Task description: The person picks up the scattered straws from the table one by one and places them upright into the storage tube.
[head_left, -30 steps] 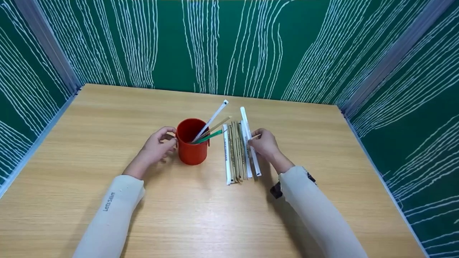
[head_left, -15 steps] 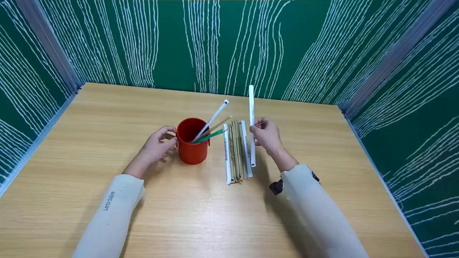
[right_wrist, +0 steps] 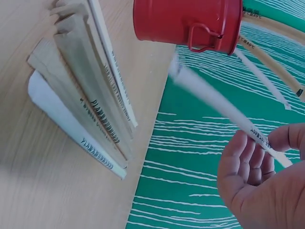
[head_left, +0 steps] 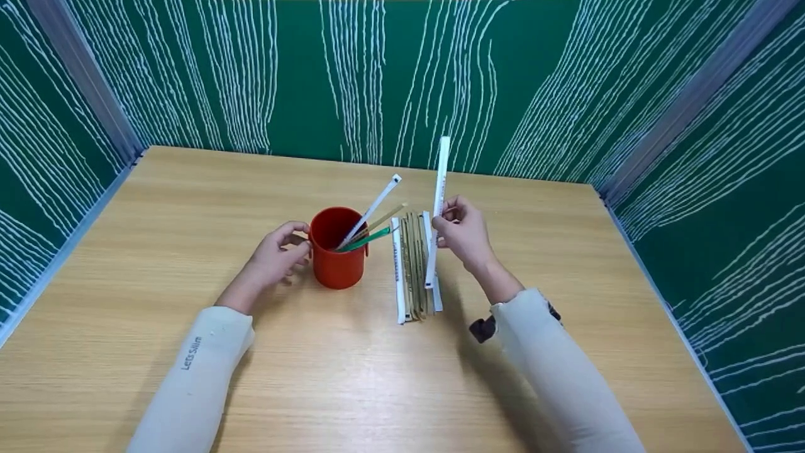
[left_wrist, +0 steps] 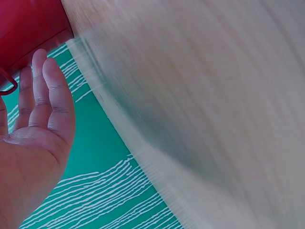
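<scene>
1 slim white paper-wrapped straw (head_left: 439, 189) is raised above the wood-grain table (head_left: 352, 390), apart from a row of white and brown wrapped straws (head_left: 414, 270). The right hand (head_left: 468, 236) pinches it, fingers narrow. Judged light, fairly stiff, easily creased; a gentle mid-length pinch suits. The left hand (head_left: 275, 255) is at the red cylindrical mug (head_left: 338, 270), fingers loosely bent; grip on the handle cannot be confirmed.

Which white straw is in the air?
The white straw pinched in the right hand, held up off the table. Of the others, one leans in the red cup; the rest lie on the table.
</scene>
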The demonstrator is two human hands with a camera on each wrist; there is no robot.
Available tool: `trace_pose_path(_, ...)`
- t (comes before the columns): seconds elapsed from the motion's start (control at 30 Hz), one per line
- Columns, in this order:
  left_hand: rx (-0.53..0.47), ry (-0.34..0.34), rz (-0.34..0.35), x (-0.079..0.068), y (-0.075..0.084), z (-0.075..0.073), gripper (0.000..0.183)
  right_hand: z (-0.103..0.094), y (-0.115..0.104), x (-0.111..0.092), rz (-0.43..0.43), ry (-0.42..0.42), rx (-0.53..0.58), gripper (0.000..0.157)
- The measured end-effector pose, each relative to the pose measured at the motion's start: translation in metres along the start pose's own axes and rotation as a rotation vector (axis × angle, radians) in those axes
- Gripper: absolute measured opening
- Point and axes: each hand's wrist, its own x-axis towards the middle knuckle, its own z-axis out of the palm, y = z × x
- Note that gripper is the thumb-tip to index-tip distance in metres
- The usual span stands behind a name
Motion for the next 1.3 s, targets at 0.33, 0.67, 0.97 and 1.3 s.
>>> trace_pose_path(0.33,-0.016,0.012,0.012,0.018,-0.026,-0.001,0.031,0.003,-0.009,-0.006,-0.077,-0.023,0.042,0.022)
trace_pose_path(0.67,0.005,0.03,0.027,0.015,-0.026,0.0,0.027,0.008,-0.016,-0.012,-0.168,-0.019,0.042,0.021)
trace_pose_path(0.97,0.01,0.023,0.005,0.016,-0.026,0.0,0.027,0.009,-0.021,-0.013,-0.232,-0.031,0.116,0.027)
trace_pose_path(1.3,-0.013,0.008,-0.016,0.016,-0.025,-0.001,0.031,0.01,-0.027,-0.017,-0.32,0.021,0.253,0.018)
